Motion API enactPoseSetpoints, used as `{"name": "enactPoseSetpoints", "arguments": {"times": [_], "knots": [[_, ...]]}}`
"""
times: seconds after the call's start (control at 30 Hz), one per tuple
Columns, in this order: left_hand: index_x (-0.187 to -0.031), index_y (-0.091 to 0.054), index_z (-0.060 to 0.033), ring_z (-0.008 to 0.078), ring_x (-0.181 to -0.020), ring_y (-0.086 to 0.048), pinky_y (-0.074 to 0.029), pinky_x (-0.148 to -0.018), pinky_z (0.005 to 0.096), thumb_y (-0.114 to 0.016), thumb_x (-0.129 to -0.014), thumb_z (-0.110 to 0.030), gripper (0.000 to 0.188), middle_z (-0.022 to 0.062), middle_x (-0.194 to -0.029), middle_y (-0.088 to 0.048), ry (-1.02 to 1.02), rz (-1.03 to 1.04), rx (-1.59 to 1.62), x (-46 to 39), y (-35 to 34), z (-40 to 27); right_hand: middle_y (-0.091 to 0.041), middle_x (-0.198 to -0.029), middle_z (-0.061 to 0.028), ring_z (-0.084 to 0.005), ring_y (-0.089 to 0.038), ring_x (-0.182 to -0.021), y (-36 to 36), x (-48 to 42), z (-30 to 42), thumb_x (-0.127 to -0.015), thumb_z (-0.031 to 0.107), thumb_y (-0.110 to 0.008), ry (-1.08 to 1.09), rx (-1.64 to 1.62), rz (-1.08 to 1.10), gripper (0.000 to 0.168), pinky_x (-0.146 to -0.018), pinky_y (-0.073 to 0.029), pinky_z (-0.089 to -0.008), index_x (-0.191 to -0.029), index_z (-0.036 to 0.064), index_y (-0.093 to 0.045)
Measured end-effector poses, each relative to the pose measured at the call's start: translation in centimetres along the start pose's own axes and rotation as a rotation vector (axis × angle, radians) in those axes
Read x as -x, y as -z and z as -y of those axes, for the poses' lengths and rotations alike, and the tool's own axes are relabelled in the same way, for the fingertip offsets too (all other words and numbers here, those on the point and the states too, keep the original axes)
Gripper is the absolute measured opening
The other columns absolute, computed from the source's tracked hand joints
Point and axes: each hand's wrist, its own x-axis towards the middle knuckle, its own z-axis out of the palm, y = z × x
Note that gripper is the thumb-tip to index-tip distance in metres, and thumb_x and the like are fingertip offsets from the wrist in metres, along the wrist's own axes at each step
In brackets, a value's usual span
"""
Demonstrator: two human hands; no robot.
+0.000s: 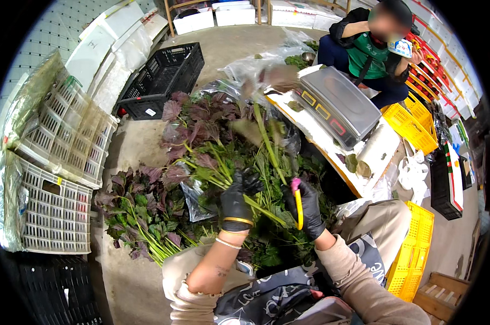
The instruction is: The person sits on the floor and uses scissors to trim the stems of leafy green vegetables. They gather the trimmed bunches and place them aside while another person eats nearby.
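Note:
My left hand (237, 199), in a black glove, is closed around a bunch of green leaf stems (222, 178). Their purple-green leaves look like perilla and fan out beyond the fingers. My right hand (308, 209), gloved too, grips a tool with a yellow and pink handle (298, 203), probably scissors; its blades are hidden. A long thick stem (267, 140) rises from beside the right fingers to motion-blurred leaves. Below and around both hands lies a large heap of leafy stalks (200, 122). A second pile of stalks (143, 215) rests on the floor to the left.
A grey-topped scale (338, 101) sits on a white foam surface (310, 122) at right, near a roll of plastic bags (377, 150). Beyond it crouches a person (362, 53). A black crate (163, 79), white crates (54, 203) and yellow crates (411, 252) stand around.

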Motion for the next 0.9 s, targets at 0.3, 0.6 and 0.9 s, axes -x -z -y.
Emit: {"name": "enactPoseSetpoints", "arguments": {"times": [0.3, 0.6, 0.9], "knots": [[-0.115, -0.040, -0.0047, 0.0118, -0.052, -0.044, -0.040, -0.050, 0.0235, -0.036, -0.068, 0.012, 0.050, 0.0053, -0.059, -0.050, -0.778, 0.428, -1.116, -0.2, 3.0, 0.1, -0.048, -0.059, -0.0068, -0.0066, -0.039, -0.057, -0.8, -0.2, 2.6, -0.068, 0.002, -0.054, 0.142, 0.332, 0.328, 0.016, -0.054, -0.038, -0.0224, -0.083, -0.001, -0.051], [-0.105, -0.047, -0.0026, 0.0199, -0.090, -0.050, -0.041, -0.077, 0.0311, -0.044, -0.081, -0.017, 0.028, 0.0089, -0.101, -0.052, -0.062, 0.038, 0.132, -1.6, 2.5, -3.4, -0.050, -0.062, -0.0010, -0.0076, -0.044, -0.053, 1.4, 0.1, -1.0, -0.070, 0.010, -0.058, -0.096, 0.176, 0.069, 0.023, -0.048, -0.038, -0.0223, -0.090, 0.001, -0.052], [-0.110, -0.042, -0.0022, 0.0199, -0.100, -0.045, -0.036, -0.086, 0.0324, -0.039, -0.083, -0.019, 0.032, 0.0093, -0.111, -0.046, -0.227, 0.094, 0.000, -1.9, 3.0, -3.0, -0.051, -0.078, -0.0039, -0.0108, -0.046, -0.070, 2.3, 4.0, -0.5, -0.075, 0.018, -0.055, -0.119, 0.104, 0.361, 0.028, -0.065, -0.039, -0.0236, -0.096, 0.000, -0.048]]}}
